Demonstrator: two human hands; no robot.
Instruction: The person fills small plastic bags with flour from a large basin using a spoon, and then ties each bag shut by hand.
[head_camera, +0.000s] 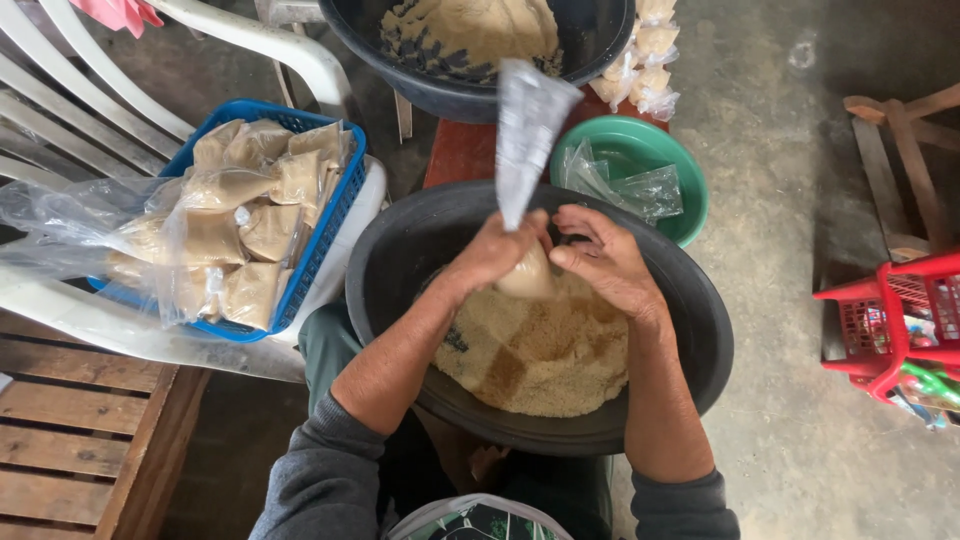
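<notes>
My left hand (492, 252) and my right hand (600, 258) both grip a small clear plastic bag (527, 272) partly filled with tan grainy powder; its empty top (527, 135) sticks up above my fingers. The bag hangs over a black basin (700, 330) on my lap that holds a heap of the same tan powder (540, 350). My left hand pinches the bag's neck while my right hand's fingers press its side.
A blue basket (335, 215) of filled powder bags rests on a white plastic chair (90, 320) at left. A green bowl (690, 200) holds empty plastic bags. Another black basin (460, 95) of powder stands behind, with filled bags (650, 60) beside it. A red basket (890, 320) sits right.
</notes>
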